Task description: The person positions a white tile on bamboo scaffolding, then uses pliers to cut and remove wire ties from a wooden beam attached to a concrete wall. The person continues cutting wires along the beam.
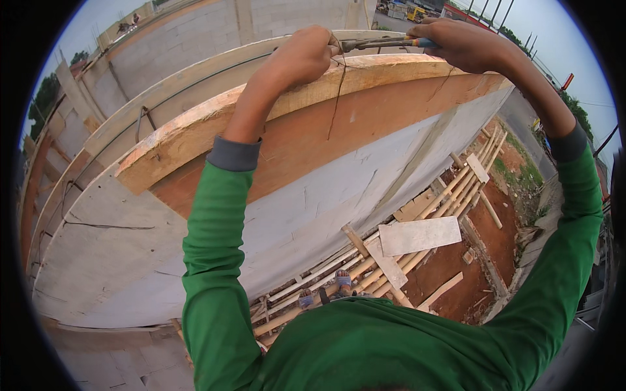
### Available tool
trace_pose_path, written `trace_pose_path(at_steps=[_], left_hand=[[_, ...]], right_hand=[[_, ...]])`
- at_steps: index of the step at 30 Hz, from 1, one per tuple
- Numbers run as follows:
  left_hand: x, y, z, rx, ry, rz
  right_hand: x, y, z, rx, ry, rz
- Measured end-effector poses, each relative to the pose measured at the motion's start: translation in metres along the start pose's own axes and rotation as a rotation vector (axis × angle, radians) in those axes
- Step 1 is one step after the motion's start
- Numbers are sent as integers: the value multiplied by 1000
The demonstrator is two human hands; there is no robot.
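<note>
My right hand (pixel 460 45) is closed round the blue-ended handles of a pair of pincers (pixel 385 43), held almost level above the formwork's top edge. The dark jaws point left, close to my left hand (pixel 306 55), which is curled shut at a thin tie wire (pixel 342 81). That wire loops by the fingertips, and one end hangs down over the timber beam (pixel 202 124). Under my hands runs this thick, pale beam, fixed along an orange-brown board (pixel 365 117). How the jaws meet the wire is too small to make out.
A steel bar (pixel 173 98) runs along the gap behind the beam. Below, my feet (pixel 343 279) stand on bamboo poles (pixel 450 195) with loose boards (pixel 420 236) laid across them. Reddish soil (pixel 450 300) lies lower down. A block wall (pixel 189 39) rises beyond.
</note>
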State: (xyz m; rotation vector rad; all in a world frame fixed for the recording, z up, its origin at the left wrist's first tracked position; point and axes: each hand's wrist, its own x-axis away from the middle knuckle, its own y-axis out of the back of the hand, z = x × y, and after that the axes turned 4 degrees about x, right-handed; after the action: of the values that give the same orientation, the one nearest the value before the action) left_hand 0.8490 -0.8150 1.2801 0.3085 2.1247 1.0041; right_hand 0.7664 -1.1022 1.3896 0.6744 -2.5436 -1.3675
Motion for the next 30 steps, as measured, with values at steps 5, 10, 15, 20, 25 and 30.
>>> trace_pose_path(at_steps=[5,10,15,20,25,30], left_hand=[[5,0,1,68,-32,-35],[9,3,-12,64,-28,-25],[7,4,-5,70,-44,-39],[2,0,3,42,-97,-74],[7,0,-3,84,-37,-61],[9,5,-12,89,-7,-23]], right_hand=[[-4,21,22,-284,-179,193],[-4,2,-4,-161,73,75],[-7,-2,-2,-100,17,77],[6,1,12,112,6,-151],[22,5,27,189,-82,-8],[55,-16,-17,85,-38,-310]])
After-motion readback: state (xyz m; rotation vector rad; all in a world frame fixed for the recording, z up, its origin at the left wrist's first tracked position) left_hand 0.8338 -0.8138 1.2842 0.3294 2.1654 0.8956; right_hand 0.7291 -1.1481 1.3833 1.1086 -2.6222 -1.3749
